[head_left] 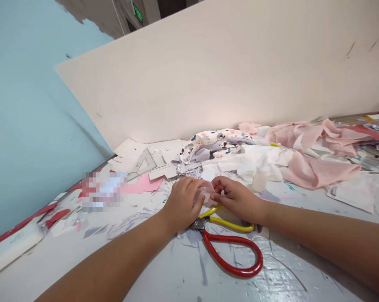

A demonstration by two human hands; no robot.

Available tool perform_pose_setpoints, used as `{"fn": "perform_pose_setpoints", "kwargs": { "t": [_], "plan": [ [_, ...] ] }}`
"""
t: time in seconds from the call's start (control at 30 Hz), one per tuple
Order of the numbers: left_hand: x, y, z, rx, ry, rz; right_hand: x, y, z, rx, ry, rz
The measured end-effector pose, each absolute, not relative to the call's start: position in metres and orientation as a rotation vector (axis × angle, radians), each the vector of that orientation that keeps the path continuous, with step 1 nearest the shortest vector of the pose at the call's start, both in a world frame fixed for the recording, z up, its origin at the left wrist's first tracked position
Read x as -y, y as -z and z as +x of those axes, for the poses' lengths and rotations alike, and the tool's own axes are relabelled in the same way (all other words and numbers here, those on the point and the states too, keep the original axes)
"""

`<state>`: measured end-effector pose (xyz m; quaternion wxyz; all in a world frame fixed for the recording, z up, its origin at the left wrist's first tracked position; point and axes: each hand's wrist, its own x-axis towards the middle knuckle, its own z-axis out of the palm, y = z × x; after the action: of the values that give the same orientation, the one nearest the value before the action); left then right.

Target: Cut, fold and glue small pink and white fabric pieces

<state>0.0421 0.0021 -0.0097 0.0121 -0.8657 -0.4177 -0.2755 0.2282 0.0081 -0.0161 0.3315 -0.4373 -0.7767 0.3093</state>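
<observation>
Between my hands is a small piece of thin pale pink fabric [207,191]. My left hand [183,203] has its fingers bent over the left side of the fabric, its thumb close to the edge. On the other side, my right hand [235,198] pinches the fabric between curled fingers and thumb. Just below them lies a pair of scissors [230,239] with one yellow handle and one red handle, spread apart. My left hand covers the blades, and my right hand lies above the yellow handle.
A heap of floral cloth [219,140], white cloth [240,159] and pink cloth [318,170] runs along the back beneath a pale board [224,71]. Pink paper [142,184], a clear set square [145,161] and scraps lie at left. A blue wall [35,105] bounds the left.
</observation>
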Motion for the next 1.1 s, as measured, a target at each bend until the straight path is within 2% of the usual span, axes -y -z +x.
{"fn": "perform_pose_setpoints", "kwargs": {
  "t": [0.3,0.5,0.6,0.73,1.0,1.1],
  "plan": [
    [-0.004,0.008,0.041,1.325,0.885,-2.775,-0.007,0.015,0.228,2.048,-0.807,-1.122],
    [-0.007,0.009,0.035,1.326,1.193,-2.836,-0.009,0.018,0.233,1.916,-0.587,-1.157],
    [-0.007,0.008,0.033,1.304,1.228,-2.883,-0.01,0.016,0.23,2.048,-0.53,-1.083],
    [-0.007,0.008,0.033,1.319,1.243,-2.898,-0.009,0.012,0.223,2.238,-0.677,-0.956],
    [-0.006,0.009,0.036,1.311,1.133,-2.963,-0.011,0.015,0.222,1.932,-1.131,-0.982],
    [-0.008,0.01,0.035,1.336,1.231,-2.945,-0.01,0.013,0.222,1.871,-1.159,-1.02]
  ]
}}
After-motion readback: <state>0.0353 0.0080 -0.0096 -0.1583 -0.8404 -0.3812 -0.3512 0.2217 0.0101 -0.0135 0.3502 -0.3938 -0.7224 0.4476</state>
